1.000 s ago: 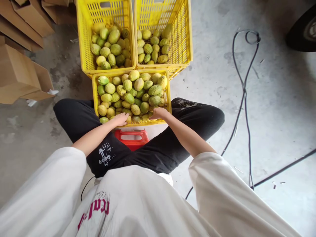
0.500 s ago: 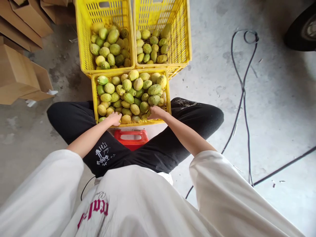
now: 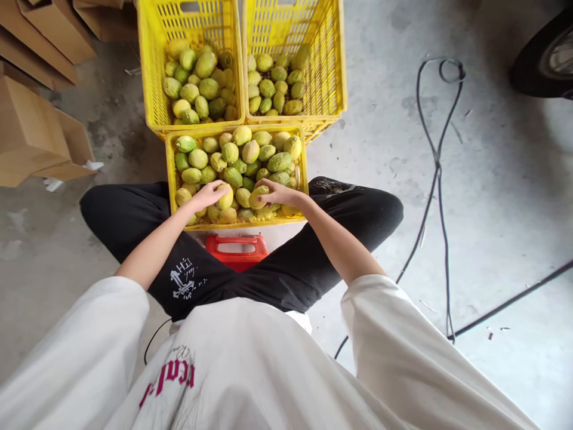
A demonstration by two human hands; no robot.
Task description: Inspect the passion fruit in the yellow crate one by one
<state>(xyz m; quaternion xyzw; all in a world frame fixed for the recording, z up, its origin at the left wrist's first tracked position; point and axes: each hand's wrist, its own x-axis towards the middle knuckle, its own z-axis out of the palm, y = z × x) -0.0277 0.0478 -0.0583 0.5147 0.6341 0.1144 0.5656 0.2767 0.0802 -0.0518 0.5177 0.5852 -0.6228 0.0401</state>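
A yellow plastic crate [image 3: 169,173] between my legs is filled with lemons [image 3: 230,153] in yellow and green, some with faint stripes. My left hand [image 3: 210,194] curls around a yellow lemon [image 3: 225,197] just above the pile at the crate's near side. Across from it, my right hand [image 3: 275,194] has its fingers around a yellow-green lemon [image 3: 258,197]. The two held fruits are a short gap apart. My palms hide part of the lemons underneath.
Behind stand two deeper yellow crates, a left one [image 3: 150,77] and a right one [image 3: 329,71], both partly filled with lemons. A red plastic stool [image 3: 237,260] shows between my legs. Cardboard boxes [image 3: 36,131] lie left; a black cable [image 3: 439,161] and wheel [image 3: 548,63] are right.
Both hands have risen from the crate's near edge and moved forward and inward. Each now holds up a lemon that was down in the pile.
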